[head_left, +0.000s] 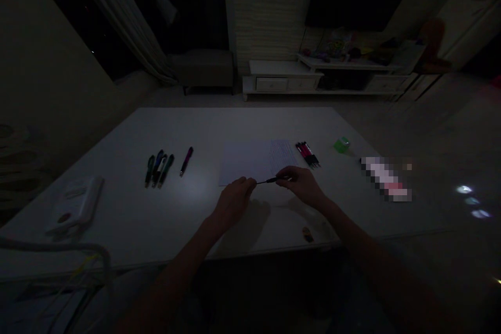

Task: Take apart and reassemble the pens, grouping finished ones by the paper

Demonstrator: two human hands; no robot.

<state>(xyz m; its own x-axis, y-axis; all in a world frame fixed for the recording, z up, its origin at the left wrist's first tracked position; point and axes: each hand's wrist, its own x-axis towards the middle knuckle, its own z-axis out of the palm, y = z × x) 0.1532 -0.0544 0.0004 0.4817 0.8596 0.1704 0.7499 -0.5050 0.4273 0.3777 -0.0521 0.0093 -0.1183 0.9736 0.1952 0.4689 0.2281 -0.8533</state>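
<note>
In dim light, both my hands meet over the white table, just in front of a sheet of written paper. My left hand is closed in a pinch on the thin tip end of a dark pen. My right hand is closed round the pen's thicker body. The pen lies level between the two hands.
Several green and blue pens and one purple pen lie to the left. A bunch of red pens and a green sharpener-like object lie to the right. A white box sits at far left.
</note>
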